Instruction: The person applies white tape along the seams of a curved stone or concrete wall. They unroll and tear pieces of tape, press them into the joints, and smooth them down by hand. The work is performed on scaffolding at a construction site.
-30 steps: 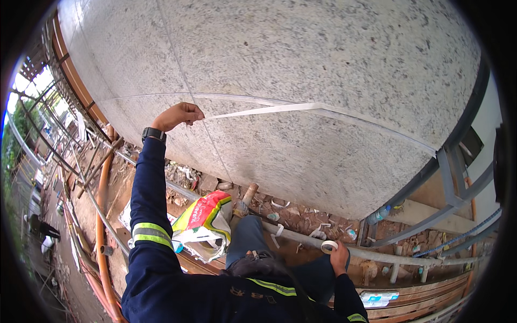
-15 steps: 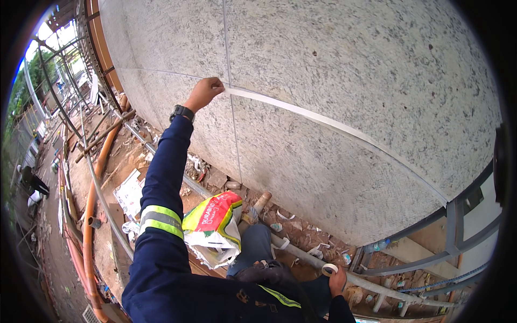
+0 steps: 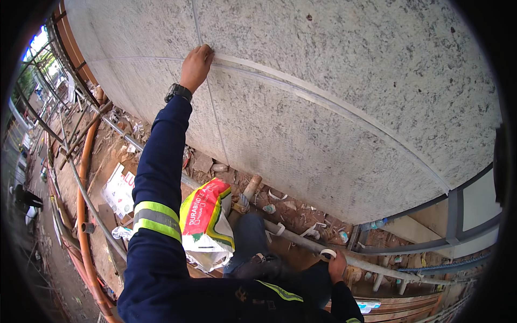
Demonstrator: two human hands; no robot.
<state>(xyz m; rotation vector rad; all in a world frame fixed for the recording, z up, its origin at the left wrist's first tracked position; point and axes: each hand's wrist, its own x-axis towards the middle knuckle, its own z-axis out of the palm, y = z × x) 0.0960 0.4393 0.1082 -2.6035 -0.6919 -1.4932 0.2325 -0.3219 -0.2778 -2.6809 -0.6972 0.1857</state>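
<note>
A speckled grey stone-like wall (image 3: 366, 59) fills the upper view, crossed by thin straight joints. My left hand (image 3: 196, 67), raised against it near where two joints cross, pinches the end of a strip of white tape (image 3: 253, 65). From my fingers the strip runs rightward, close to the horizontal joint and seemingly a little above it on its left part. Low on the right, beside my knee, my right hand (image 3: 338, 267) is closed round a roll of masking tape (image 3: 327, 254). Its fingers are partly hidden.
A red, yellow and white printed bag (image 3: 207, 223) stands by my leg. A metal pipe rail (image 3: 301, 240) runs below the wall amid rubble. Orange pipe (image 3: 85, 177) and scaffold poles lie left; a grey metal frame (image 3: 452, 220) stands right. Someone is at the far left.
My left hand has shifted up and slightly left in the view, still pinching the tape. The strip now appears thinner and higher against the joint. My right hand still holds the roll.
</note>
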